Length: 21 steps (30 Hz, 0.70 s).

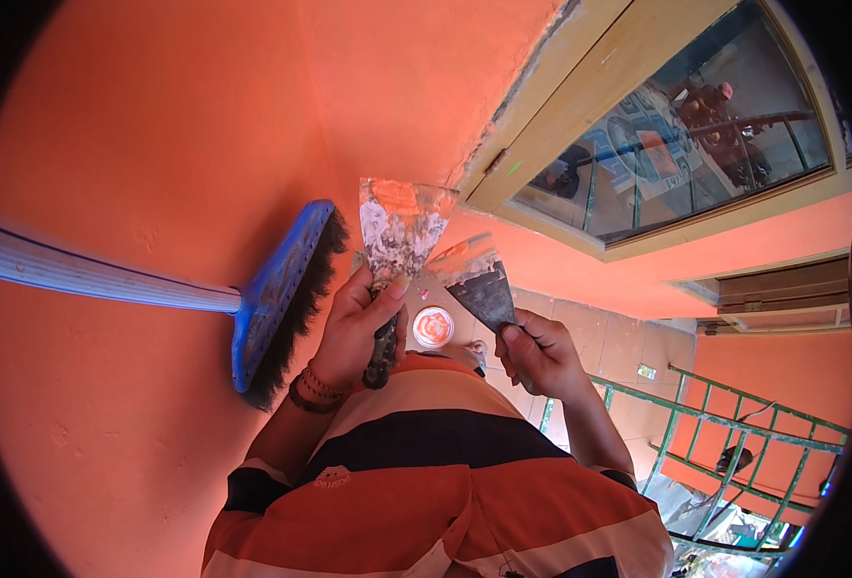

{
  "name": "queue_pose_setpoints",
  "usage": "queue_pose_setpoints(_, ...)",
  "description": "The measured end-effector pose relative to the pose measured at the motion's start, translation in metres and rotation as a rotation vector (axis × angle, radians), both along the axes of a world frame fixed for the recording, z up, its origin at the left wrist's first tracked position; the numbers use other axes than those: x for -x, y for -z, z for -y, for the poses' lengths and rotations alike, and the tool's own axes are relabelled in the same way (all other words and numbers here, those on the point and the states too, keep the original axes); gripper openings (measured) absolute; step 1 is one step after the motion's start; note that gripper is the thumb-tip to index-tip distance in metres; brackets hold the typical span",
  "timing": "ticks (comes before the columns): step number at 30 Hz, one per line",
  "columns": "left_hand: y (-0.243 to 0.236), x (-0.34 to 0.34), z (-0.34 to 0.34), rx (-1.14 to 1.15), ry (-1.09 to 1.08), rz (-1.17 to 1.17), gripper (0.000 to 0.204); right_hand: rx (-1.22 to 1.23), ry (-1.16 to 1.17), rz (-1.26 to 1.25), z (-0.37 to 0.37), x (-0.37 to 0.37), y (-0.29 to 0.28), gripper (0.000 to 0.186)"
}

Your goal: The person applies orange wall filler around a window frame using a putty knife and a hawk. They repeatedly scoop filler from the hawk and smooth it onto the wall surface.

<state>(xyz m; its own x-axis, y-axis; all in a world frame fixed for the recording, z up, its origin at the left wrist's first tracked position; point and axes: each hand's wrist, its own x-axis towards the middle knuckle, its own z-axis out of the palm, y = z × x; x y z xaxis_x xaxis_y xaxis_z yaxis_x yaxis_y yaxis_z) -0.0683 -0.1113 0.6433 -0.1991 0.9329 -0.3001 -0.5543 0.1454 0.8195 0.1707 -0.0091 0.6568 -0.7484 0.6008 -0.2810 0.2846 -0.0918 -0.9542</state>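
Note:
In the head view my left hand [356,323] grips the dark handle of a wide putty knife [397,217], held blade-up and crusted with white and orange residue. My right hand [537,356] holds a second putty knife [479,289], dark near the handle with orange smears at its tip, tilted toward the first; the blades are very close, and I cannot tell whether they touch. Below them on the tiled floor [609,342] is a round white container [433,327] with orange contents. A blue broom head [267,294] with dark bristles is beside my left hand against the orange wall [137,144].
The broom's pale handle [98,270] runs off leftward. A wooden-framed glass window [618,241] is at upper right, with another wooden frame [773,289] lower down. A green metal railing [734,429] runs along the right, with clutter beyond it [724,535].

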Motion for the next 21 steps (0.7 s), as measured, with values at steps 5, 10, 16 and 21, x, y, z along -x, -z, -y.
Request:
queue_pose_setpoints(5, 0.003, -0.002, 0.001, 0.009, -0.017, -0.066, 0.027, 0.080, -0.024, -0.096, 0.000, -0.004, 0.002, 0.023)
queue_pose_setpoints(10, 0.014, -0.005, -0.001, -0.033, -0.096, -0.183, 0.033, 0.141, -0.044, -0.279, -0.003, -0.009, 0.012, 0.030)
queue_pose_setpoints(16, 0.026, 0.004, 0.003, 0.039, -0.065, -0.229, 0.029, 0.080, -0.039, -0.414, -0.025, -0.012, 0.017, 0.037)
queue_pose_setpoints(21, 0.036, 0.003, 0.012, 0.133, -0.027, -0.207, 0.024, -0.366, 0.131, -0.239, -0.061, -0.014, -0.011, 0.043)
